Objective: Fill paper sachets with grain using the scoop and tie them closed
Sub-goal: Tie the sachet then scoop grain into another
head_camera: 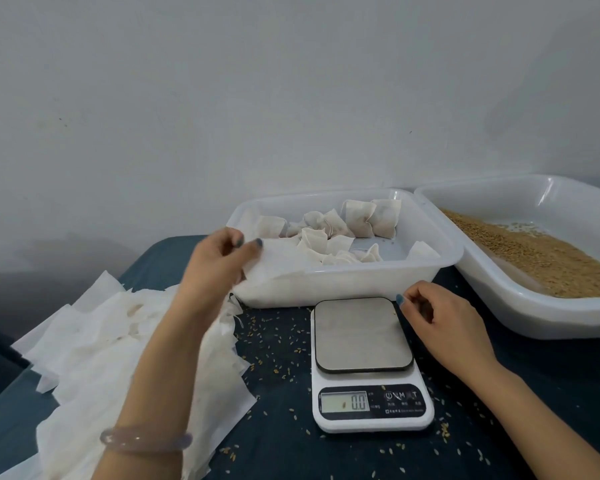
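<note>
At the right edge of the frame a white tray [534, 317] held loose grain [534, 258]; left of it, at centre, a clear tub [326, 289] held filled sachets [361, 220]; a heap of empty sachets [94, 341] covered the lower left; a digital scale [362, 334] reading 0.0 stood below the tub; the left hand [215, 261] pinched a flat paper sachet [278, 261] over the tub's left front corner; the right hand [444, 323] lay loosely curled, nothing visible in it, forefinger at the scale's upper right corner; spilled grains [274, 348] dotted the cloth.
</note>
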